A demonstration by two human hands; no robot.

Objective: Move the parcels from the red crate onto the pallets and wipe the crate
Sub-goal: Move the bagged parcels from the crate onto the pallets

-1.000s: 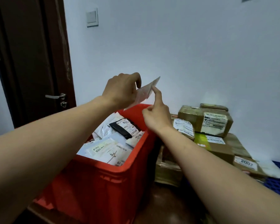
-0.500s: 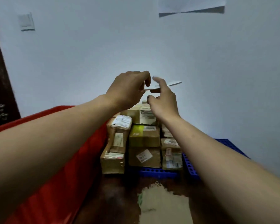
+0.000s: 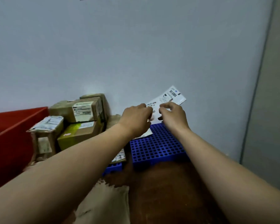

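Observation:
A flat white parcel with a barcode label leans against the wall above the blue perforated pallet. My left hand grips its lower left part. My right hand pinches its lower edge with curled fingers. The red crate stands at the far left, only its corner in view. Several brown cardboard parcels are stacked between the crate and the pallet.
The grey wall runs straight behind the pallet. A second wall or panel closes the right side. A torn brown paper patch lies on the dark wooden floor in front. Another blue pallet edge shows under my left forearm.
The view swung right, away from the crate. Both hands carried the flat white parcel rightward and down to the blue pallet, where it now leans at the wall.

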